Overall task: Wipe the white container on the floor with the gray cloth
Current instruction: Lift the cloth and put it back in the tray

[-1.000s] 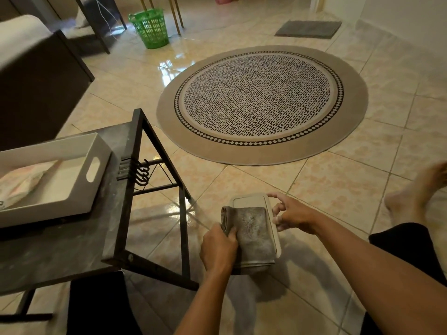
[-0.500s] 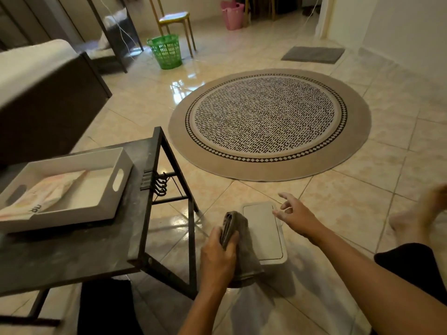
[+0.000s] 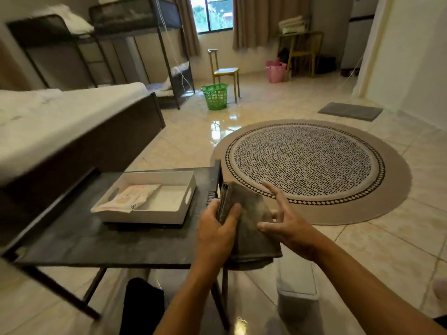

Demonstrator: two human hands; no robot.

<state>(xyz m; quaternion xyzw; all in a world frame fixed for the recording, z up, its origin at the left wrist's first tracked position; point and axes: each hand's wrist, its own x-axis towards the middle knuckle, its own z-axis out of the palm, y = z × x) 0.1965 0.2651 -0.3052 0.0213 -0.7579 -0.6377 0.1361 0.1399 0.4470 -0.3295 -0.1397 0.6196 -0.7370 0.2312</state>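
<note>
My left hand grips the folded gray cloth by its left edge, raised in the air beside the dark table's right edge. Just right of the cloth is my right hand, fingers spread, its thumb touching the cloth's right side. Below both hands, the white container stands on the tiled floor, its lid facing up. My right forearm hides part of it, and the cloth is well clear of it.
A dark metal side table at the left carries a white tray with a pale packet inside. A bed lies behind it. A round patterned rug covers the floor ahead, with a green basket and yellow chair farther back.
The view has tilted up. My left hand has lifted the cloth off the container to table height. My right hand has left the container's side and come up beside the cloth.
</note>
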